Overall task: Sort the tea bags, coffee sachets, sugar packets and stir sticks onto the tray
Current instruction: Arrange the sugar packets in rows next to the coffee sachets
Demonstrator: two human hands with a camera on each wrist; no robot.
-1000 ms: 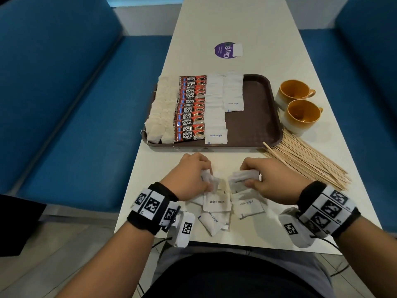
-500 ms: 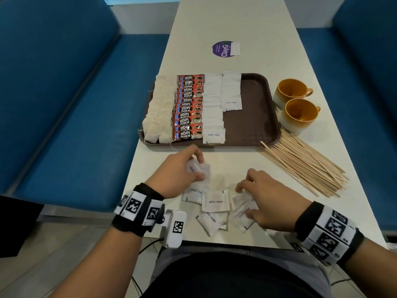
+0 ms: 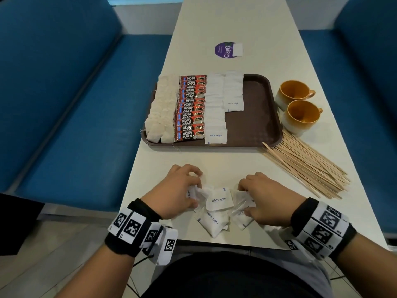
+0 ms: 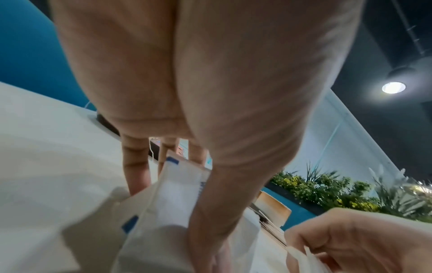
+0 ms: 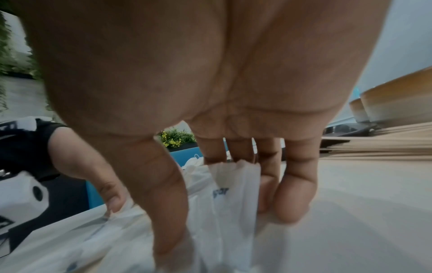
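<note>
A brown tray [image 3: 255, 117] holds rows of tea bags [image 3: 160, 112], red coffee sachets [image 3: 190, 108] and white sugar packets [image 3: 216, 117]. Loose sugar packets [image 3: 219, 201] lie near the table's front edge. My left hand [image 3: 182, 190] pinches several sugar packets [image 4: 180, 186] at the pile's left side. My right hand [image 3: 257, 196] pinches sugar packets [image 5: 231, 194] at its right side. Wooden stir sticks [image 3: 305, 166] lie fanned on the table right of the tray.
Two orange cups [image 3: 297, 106] stand right of the tray. A purple sticker [image 3: 225, 50] is on the white table [image 3: 225, 22] farther back. Blue bench seats [image 3: 75, 125] run along both sides.
My left hand came back down from nearer the tray to the pile's left edge. My right hand stayed on the pile, gathering packets.
</note>
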